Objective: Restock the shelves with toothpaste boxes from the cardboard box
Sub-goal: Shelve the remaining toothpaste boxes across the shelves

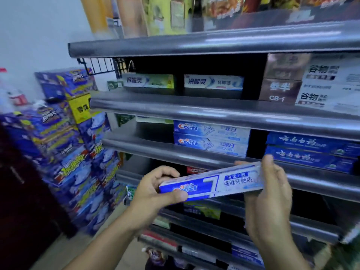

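I hold one blue and white Crest toothpaste box (212,183) lengthwise in front of the grey shelves, tilted up to the right. My left hand (155,189) grips its left end, thumb on the front face. My right hand (270,190) grips its right end, thumb up over the top edge. Two stacked Crest boxes (211,140) lie on the shelf just above. The cardboard box is not in view.
Dark blue toothpaste boxes (311,151) sit right of the Crest stack. The shelf rail (175,151) runs just above my hands, with bare shelf left of the Crest stack. Two white boxes (181,82) lie one shelf higher. Blue product cartons (74,152) are piled at left.
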A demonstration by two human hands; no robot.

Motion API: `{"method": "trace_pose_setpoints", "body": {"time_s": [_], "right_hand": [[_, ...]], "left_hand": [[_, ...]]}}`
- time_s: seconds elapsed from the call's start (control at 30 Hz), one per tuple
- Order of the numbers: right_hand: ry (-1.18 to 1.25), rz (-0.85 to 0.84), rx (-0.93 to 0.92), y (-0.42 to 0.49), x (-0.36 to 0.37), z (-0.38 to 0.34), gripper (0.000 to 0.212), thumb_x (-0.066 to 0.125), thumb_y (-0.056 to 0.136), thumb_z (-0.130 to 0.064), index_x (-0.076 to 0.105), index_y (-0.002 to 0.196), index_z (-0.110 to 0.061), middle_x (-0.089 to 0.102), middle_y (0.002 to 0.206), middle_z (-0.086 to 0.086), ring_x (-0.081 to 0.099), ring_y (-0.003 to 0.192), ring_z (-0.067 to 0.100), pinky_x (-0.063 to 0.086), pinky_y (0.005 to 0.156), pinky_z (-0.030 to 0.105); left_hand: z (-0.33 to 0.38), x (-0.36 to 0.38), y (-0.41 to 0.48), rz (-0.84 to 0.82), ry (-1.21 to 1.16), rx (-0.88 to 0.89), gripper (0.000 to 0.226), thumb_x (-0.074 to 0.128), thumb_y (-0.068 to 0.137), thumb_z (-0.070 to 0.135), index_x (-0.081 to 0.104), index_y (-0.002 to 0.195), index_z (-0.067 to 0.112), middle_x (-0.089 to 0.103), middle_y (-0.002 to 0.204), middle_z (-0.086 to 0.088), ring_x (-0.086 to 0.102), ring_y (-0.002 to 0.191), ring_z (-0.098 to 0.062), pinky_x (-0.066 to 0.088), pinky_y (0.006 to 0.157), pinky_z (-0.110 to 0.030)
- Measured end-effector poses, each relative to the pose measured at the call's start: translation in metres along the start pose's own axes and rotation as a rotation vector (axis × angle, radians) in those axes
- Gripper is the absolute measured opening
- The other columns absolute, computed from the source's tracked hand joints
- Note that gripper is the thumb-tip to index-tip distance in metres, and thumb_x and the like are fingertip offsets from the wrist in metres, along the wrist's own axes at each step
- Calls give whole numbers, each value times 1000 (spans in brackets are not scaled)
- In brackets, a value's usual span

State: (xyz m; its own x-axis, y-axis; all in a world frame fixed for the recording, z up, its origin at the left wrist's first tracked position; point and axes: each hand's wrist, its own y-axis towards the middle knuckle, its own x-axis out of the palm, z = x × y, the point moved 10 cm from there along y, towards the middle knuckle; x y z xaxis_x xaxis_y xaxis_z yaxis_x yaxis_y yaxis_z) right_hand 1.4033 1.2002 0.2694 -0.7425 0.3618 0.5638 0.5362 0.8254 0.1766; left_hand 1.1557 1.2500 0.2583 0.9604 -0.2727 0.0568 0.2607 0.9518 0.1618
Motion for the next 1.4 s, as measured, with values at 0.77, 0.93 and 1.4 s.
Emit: {"method": "trace_pose_setpoints", "body": {"time_s": [0.77, 0.93, 1.4], "right_hand": [[-622, 5, -313, -22, 200, 121, 32, 91, 72, -17, 75, 98, -26, 77, 86, -16, 70, 78, -2, 52, 70, 10], [-805, 48, -283, -47, 165, 180, 33, 90, 75, -31, 70, 97, -44, 73, 90, -15, 67, 82, 1, 52, 71, 12], [-1237, 126, -105, 19, 137, 267, 37, 73, 90, -29, 69, 126, -23, 73, 95, -5, 59, 66, 6, 48, 70, 25]], "left_hand": [[1, -301, 86, 348, 55, 231, 52, 93, 58, 38, 69, 100, 16, 79, 93, 4, 76, 87, -9, 60, 71, -21], [-68, -313, 87, 287, 78, 171, 43, 92, 64, 30, 69, 99, 20, 80, 93, 9, 76, 86, -9, 58, 70, -18], [-158, -310, 162, 336, 469, -87, 41, 91, 74, 36, 72, 107, 24, 72, 96, 10, 70, 91, -14, 57, 86, -36]]}}
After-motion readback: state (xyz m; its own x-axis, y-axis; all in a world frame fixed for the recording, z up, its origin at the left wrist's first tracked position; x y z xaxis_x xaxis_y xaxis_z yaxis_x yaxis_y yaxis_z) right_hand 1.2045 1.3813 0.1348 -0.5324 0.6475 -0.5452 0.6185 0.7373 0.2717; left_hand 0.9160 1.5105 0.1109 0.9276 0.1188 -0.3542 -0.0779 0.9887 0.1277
